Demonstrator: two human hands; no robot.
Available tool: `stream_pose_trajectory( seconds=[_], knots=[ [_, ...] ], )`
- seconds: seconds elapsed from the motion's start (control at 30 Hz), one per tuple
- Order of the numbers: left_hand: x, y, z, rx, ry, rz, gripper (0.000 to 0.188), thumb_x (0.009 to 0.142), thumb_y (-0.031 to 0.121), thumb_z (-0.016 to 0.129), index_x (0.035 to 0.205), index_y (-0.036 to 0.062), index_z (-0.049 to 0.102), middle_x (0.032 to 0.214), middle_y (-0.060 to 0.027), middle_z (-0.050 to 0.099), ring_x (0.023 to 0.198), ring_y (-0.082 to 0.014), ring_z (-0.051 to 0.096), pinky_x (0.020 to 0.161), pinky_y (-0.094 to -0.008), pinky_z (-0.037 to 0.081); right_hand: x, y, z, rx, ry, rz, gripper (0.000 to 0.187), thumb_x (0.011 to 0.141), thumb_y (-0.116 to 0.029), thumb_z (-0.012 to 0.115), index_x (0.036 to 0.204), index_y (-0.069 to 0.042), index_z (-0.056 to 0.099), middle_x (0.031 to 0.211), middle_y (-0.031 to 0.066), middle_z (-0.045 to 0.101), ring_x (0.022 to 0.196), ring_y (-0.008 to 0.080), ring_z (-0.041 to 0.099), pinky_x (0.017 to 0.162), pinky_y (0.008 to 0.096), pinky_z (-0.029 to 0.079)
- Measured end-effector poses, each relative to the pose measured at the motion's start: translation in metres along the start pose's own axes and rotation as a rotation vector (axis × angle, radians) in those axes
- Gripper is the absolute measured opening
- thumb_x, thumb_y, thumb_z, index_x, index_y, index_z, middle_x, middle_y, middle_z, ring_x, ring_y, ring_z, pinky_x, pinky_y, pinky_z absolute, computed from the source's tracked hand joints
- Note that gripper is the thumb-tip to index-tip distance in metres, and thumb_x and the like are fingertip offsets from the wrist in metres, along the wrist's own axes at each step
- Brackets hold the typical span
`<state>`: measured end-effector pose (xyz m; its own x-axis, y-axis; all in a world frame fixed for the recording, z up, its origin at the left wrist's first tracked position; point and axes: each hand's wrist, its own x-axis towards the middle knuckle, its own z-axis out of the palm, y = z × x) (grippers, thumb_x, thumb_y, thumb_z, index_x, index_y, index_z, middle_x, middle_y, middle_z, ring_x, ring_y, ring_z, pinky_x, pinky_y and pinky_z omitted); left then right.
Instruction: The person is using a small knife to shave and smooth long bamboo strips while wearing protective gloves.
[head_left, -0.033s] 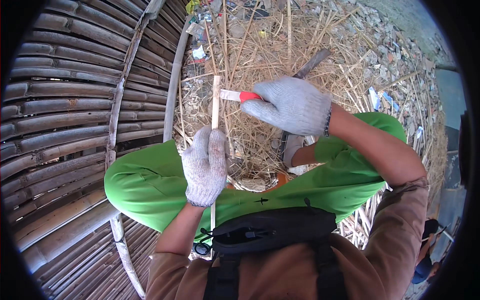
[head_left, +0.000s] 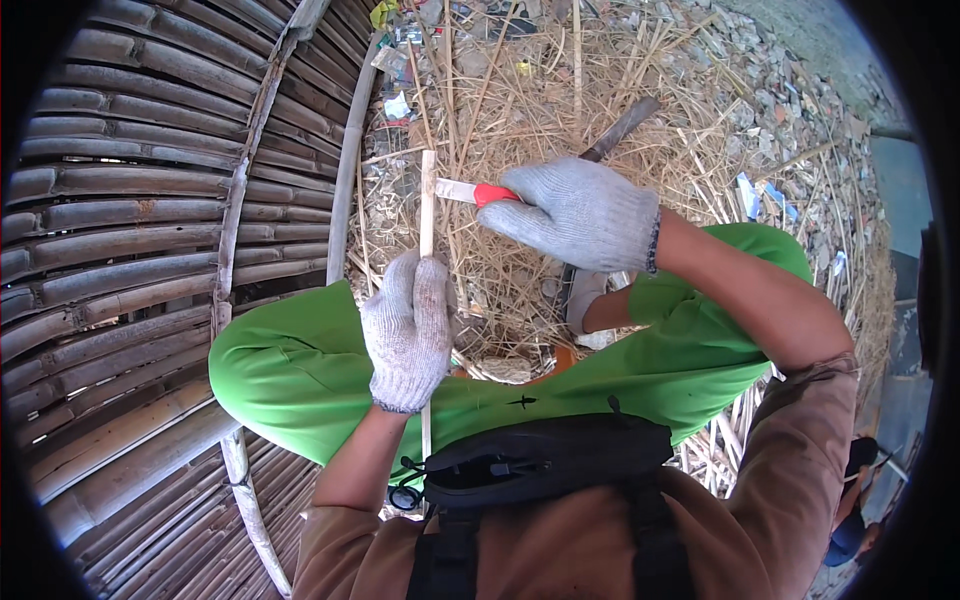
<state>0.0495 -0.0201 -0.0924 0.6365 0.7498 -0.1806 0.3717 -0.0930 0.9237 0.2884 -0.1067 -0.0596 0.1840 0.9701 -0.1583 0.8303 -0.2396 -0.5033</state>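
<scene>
My left hand (head_left: 408,325), in a pale knitted glove, is closed round a pale bamboo strip (head_left: 427,205). The strip stands out beyond my fingers, and its other end runs back under my wrist toward my lap. In my gloved right hand (head_left: 575,215) is a knife (head_left: 457,190) with a red handle, its flat blade pointing left. The blade's tip meets the strip's right side near the far end, or nearly so; contact is hard to tell. Most of the knife's handle is hidden in my grip.
Dry straw and shavings (head_left: 540,110) cover the ground ahead. Beyond my right hand lies a dark, flat length (head_left: 625,128). A bamboo slat wall (head_left: 150,210) closes off the left side. A black waist bag (head_left: 550,460) rests at my lap, over green trousers (head_left: 290,370).
Both hands have shifted very slightly left, carrying the bamboo strip and the knife along. Each grip stays the same.
</scene>
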Motion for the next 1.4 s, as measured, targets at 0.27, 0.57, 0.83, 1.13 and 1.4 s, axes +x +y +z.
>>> stream_pose_trajectory(
  seconds=[0.27, 0.57, 0.83, 1.13, 1.4],
  knots=[
    [0.021, 0.013, -0.035, -0.278, 0.239, -0.143, 0.024, 0.111, 0.028, 0.063, 0.112, 0.0039, 0.068, 0.066, 0.0041, 0.052, 0.044, -0.0039, 0.041, 0.036, -0.0250, 0.029, -0.011, 0.016, 0.017, -0.069, -0.009, -0.052, 0.049, 0.106, -0.056, 0.060, 0.098, -0.008, 0.070, 0.076, 0.0183, 0.070, 0.073, 0.0410, 0.073, 0.066, 0.0532, 0.056],
    [-0.002, 0.013, -0.001, -0.468, -0.215, -0.206, 0.024, 0.116, 0.025, 0.056, 0.120, 0.0029, 0.065, 0.072, 0.0004, 0.059, 0.048, -0.0062, 0.050, 0.041, -0.0241, 0.038, 0.001, 0.006, 0.016, -0.089, 0.216, -0.233, 0.044, 0.102, -0.052, 0.071, 0.094, -0.009, 0.069, 0.073, 0.0142, 0.070, 0.066, 0.0363, 0.072, 0.059, 0.0500, 0.055],
    [-0.009, 0.016, 0.002, -0.388, -0.260, -0.241, 0.030, 0.117, 0.032, 0.055, 0.120, 0.0034, 0.064, 0.072, 0.0008, 0.059, 0.049, -0.0058, 0.051, 0.043, -0.0236, 0.040, 0.009, 0.014, 0.013, -0.181, 0.306, -0.232, 0.048, 0.101, -0.058, 0.070, 0.090, -0.012, 0.067, 0.070, 0.0119, 0.068, 0.063, 0.0353, 0.071, 0.057, 0.0493, 0.054],
    [-0.007, 0.001, 0.008, -0.131, -0.275, -0.176, 0.027, 0.117, 0.031, 0.054, 0.119, 0.0061, 0.064, 0.071, 0.0015, 0.058, 0.051, -0.0063, 0.052, 0.047, -0.0229, 0.043, 0.025, 0.041, 0.029, -0.407, 0.196, -0.204, 0.059, 0.100, -0.072, 0.059, 0.090, -0.016, 0.072, 0.073, 0.0095, 0.074, 0.065, 0.0313, 0.075, 0.056, 0.0486, 0.057],
    [-0.028, 0.015, -0.010, -0.467, -0.490, -0.391, 0.027, 0.116, 0.028, 0.054, 0.111, 0.0028, 0.065, 0.067, 0.0017, 0.049, 0.043, -0.0085, 0.041, 0.038, -0.0248, 0.033, 0.012, 0.105, -0.017, -0.443, 0.346, 0.155, 0.059, 0.102, -0.071, 0.057, 0.097, -0.013, 0.070, 0.082, 0.0134, 0.075, 0.078, 0.0369, 0.076, 0.067, 0.0504, 0.059]
  ],
)
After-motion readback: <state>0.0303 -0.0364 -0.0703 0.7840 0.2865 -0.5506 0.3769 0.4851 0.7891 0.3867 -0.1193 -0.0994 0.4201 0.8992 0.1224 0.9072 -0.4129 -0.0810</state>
